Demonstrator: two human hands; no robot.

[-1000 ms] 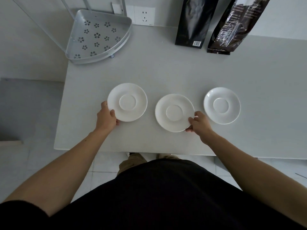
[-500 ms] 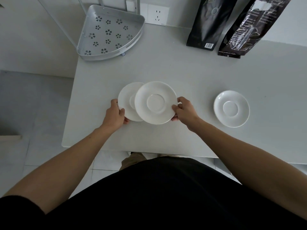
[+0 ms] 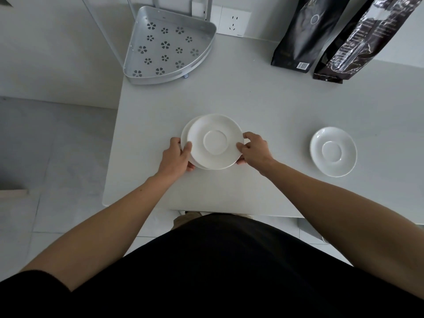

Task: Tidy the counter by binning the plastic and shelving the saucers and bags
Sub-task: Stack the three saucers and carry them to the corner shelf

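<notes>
A white saucer (image 3: 215,141) lies almost squarely over a second white saucer (image 3: 185,134), of which only a thin left crescent shows. My left hand (image 3: 176,157) grips the left edge of the pair, and my right hand (image 3: 253,149) pinches the top saucer's right rim. A third white saucer (image 3: 333,151) sits alone on the counter to the right. Two dark bags, a matte black bag (image 3: 302,31) and a glossy brown bag (image 3: 358,40), lean against the back wall. The grey corner shelf (image 3: 165,49) with flower-shaped holes stands at the counter's back left.
The pale counter (image 3: 252,99) ends in a left edge just beyond my left hand, with tiled floor below. A wall socket (image 3: 232,21) is behind the shelf. The shelf's metal uprights rise at the top left.
My right hand lifted the middle saucer leftward and set it over the left saucer, which my left hand steadies. The overlap has grown to nearly full. The right saucer stayed put.
</notes>
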